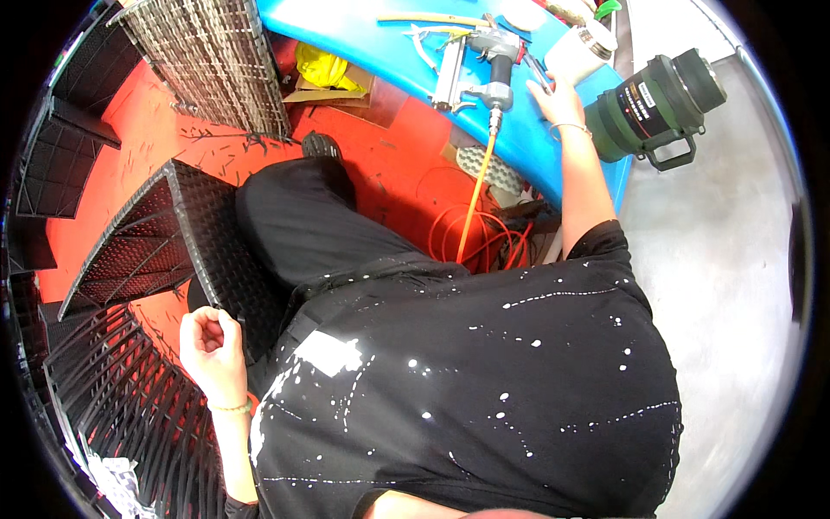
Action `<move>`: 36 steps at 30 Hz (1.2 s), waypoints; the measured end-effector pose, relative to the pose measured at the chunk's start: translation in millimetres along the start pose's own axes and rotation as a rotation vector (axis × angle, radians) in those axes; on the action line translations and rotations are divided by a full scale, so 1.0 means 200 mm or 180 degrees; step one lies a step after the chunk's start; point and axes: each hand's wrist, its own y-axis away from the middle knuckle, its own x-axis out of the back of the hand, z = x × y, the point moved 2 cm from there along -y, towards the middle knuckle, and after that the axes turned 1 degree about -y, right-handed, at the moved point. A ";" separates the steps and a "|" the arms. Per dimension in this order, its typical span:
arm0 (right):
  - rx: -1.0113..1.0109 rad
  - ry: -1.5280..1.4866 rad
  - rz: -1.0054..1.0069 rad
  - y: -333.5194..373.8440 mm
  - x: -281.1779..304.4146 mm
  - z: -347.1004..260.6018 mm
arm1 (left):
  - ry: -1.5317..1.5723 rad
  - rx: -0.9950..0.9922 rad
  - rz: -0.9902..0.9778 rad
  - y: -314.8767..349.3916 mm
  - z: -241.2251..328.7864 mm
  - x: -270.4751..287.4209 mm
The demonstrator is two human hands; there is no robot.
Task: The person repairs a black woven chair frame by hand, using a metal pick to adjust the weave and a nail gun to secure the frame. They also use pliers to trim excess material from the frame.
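Observation:
My right hand [560,105] reaches over the blue table [363,39]. Its fingers close around the end of a slim dark hand tool [537,69], whose exact kind I cannot make out. Just left of it lies a pneumatic staple gun [497,67], with an orange air hose [481,173] running down from its grip. My left hand [212,348] is curled beside the upper edge of a black woven wicker piece [212,233] near my leg. Its thumb and fingers are bent together, and whatever they may hold is hidden.
A large dark green jug [653,104] with a handle stands on the grey surface [700,285] at right. A white container [581,54] sits by my right hand. Brown wicker [203,60] and a black slatted wicker piece [138,415] are at left. Dark scraps litter the red floor [173,134].

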 end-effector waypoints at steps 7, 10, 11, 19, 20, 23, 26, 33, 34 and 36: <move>0.0506 0.1738 0.0146 0.04 -0.06 0.03 | -0.0699 -0.0247 0.0084 0.03 0.06 0.03; 0.0002 -0.0100 -0.0138 0.09 -0.20 0.06 | -0.1031 -0.0300 0.0053 0.05 0.09 0.08; 0.0092 0.0002 -0.0069 -0.03 -0.27 0.21 | -0.0893 -0.0339 0.0098 0.04 0.07 0.03; -0.1268 -0.2131 -0.2128 -0.08 -0.37 -0.02 | -0.0134 0.0116 0.0063 0.11 -0.02 0.11; -0.1442 -0.2411 -0.1675 -0.01 -0.39 -0.08 | -0.0133 0.0099 0.0069 0.11 -0.02 0.10; -0.1931 -0.3414 -0.1529 0.04 -0.37 -0.20 | -0.0143 0.0125 0.0008 0.10 -0.04 0.15; -0.2359 -0.4401 -0.1621 0.09 -0.36 -0.34 | -0.0193 0.0181 0.0032 0.12 -0.06 0.17; -0.2075 -0.4876 -0.1682 -0.01 -0.33 -0.33 | -0.0285 0.0214 -0.0003 0.13 -0.06 0.21; -0.2063 -0.5445 -0.2826 -0.22 -0.42 -0.01 | -0.0170 0.0199 -0.0055 0.11 -0.06 0.20; -0.1883 -0.5505 -0.2968 -0.20 -0.42 -0.07 | -0.0049 0.0252 -0.0011 0.11 -0.02 0.19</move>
